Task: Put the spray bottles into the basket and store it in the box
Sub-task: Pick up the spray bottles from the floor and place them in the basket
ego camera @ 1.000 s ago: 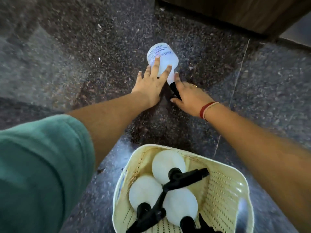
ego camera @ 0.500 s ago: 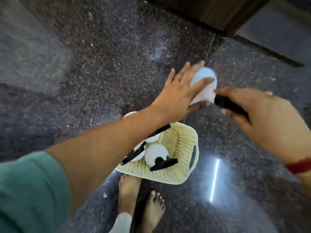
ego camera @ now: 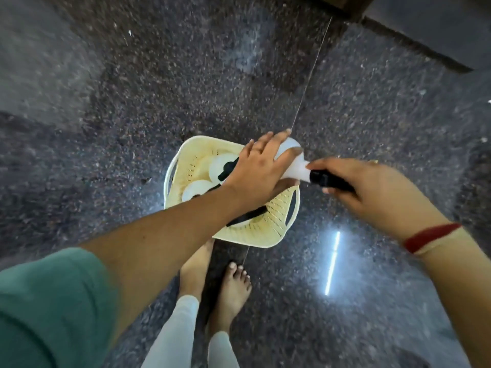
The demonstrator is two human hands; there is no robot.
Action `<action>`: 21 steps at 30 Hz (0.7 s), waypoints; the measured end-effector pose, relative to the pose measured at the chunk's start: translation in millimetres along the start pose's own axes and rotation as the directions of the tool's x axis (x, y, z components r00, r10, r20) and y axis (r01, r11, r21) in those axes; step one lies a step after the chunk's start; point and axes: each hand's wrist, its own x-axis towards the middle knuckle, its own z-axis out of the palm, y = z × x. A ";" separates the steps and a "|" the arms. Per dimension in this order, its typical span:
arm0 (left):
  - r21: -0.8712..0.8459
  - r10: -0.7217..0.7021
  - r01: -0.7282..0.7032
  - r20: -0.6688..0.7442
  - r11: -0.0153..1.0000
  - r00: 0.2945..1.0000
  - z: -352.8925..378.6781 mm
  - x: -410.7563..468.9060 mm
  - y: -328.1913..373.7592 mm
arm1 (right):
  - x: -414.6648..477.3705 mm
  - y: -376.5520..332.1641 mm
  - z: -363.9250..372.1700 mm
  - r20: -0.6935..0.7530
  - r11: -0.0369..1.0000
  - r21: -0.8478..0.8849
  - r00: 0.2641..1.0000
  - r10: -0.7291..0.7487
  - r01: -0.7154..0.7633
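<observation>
A white spray bottle (ego camera: 296,166) with a black trigger head lies sideways in the air, held by both hands just above the basket's far right corner. My left hand (ego camera: 261,170) wraps its white body. My right hand (ego camera: 372,192) grips the black head. Below stands a cream perforated basket (ego camera: 276,221) on the dark floor. Inside it stand several white spray bottles (ego camera: 198,188) with black heads, partly hidden by my left forearm.
The floor is dark speckled polished stone with a thin joint line (ego camera: 310,73) and a bright light reflection (ego camera: 332,264). My bare feet (ego camera: 233,288) stand just behind the basket. A dark wooden edge (ego camera: 345,4) shows at the top right.
I have stood up from the floor with the bottle; both hands carried it from the far floor to above the basket, which now looks smaller and farther below.
</observation>
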 end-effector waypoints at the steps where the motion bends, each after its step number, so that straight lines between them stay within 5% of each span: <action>1: 0.002 0.005 -0.005 -0.012 1.000 1.000 0.8 -0.4 5.0 | -3.9 2.3 -2.3 -0.016 1.000 -0.011 1.000 -0.007 0.007; 6: 0.036 0.062 -0.059 -0.070 0.998 0.996 0.2 -13.8 21.4 | -35.4 3.6 -8.4 -0.022 0.999 0.048 1.000 0.009 -0.008; 14: -0.006 -0.264 0.265 0.047 0.964 0.963 1.7 -30.3 -48.2 | -0.6 26.4 39.7 0.162 0.995 -0.097 0.987 0.019 -0.003; 21: -0.021 -0.293 0.295 0.070 0.955 0.954 19.7 -27.2 -55.1 | 53.5 27.8 85.0 0.213 0.977 -0.209 0.977 -0.005 0.051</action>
